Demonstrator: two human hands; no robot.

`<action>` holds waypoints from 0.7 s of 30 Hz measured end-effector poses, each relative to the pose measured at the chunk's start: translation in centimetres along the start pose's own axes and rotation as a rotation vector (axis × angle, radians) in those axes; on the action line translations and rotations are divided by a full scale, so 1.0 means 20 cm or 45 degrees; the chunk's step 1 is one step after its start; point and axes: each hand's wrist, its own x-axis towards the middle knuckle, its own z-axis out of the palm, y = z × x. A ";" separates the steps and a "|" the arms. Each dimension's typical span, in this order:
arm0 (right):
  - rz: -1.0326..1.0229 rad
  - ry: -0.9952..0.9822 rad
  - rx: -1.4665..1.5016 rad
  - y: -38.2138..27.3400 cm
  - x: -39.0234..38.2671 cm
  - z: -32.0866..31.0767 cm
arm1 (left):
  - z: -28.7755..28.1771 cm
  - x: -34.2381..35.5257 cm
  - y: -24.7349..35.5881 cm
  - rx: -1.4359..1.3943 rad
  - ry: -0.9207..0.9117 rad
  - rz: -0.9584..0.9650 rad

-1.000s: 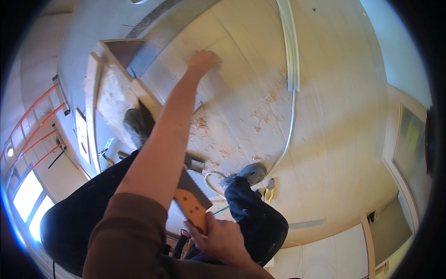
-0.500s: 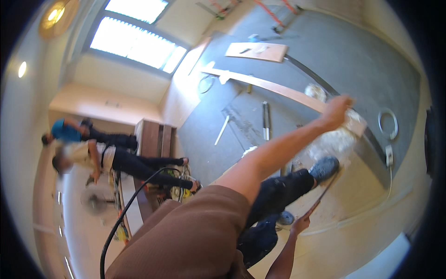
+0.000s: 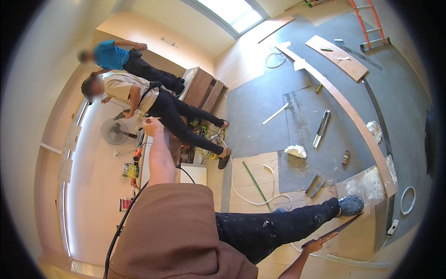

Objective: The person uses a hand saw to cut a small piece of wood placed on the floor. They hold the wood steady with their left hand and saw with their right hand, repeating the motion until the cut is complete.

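My left hand (image 3: pixel 153 126) is raised at the left, its fingers pinched on a thin, light-brown stick that looks like a pencil (image 3: pixel 152 118). Down at the lower right, my right hand (image 3: pixel 314 244) is wrapped round the handle of a handsaw (image 3: pixel 344 225). The saw's blade slants up beside my grey shoe (image 3: pixel 350 205). A long wooden plank (image 3: pixel 346 103) lies along the floor, its near end (image 3: pixel 388 182) just past that shoe. Neither hand touches the plank.
Two people, one in a blue shirt (image 3: pixel 111 55) and one in a cream shirt (image 3: pixel 121 89), stand at the left near a fan (image 3: pixel 115 132) and a wooden cabinet (image 3: pixel 199 88). A wide board (image 3: pixel 337 56), white clumps (image 3: pixel 296 151), a cable (image 3: pixel 241 201) and an orange ladder (image 3: pixel 370 28) are on the floor.
My left hand has swung from above the plank at the right over to the left. The view has turned, bringing the two people nearer the middle. The saw stays in my right hand.
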 end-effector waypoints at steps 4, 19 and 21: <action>-0.031 -0.043 0.074 -0.05 -0.03 -0.01 | -0.18 0.34 -0.11 -0.074 0.061 -0.052; -0.145 -0.138 -0.019 0.02 0.12 -0.03 | -0.23 0.81 -0.30 -0.167 0.185 -0.061; -0.014 -0.090 -0.002 0.02 0.11 -0.03 | -0.24 0.83 -0.29 -0.123 0.227 -0.070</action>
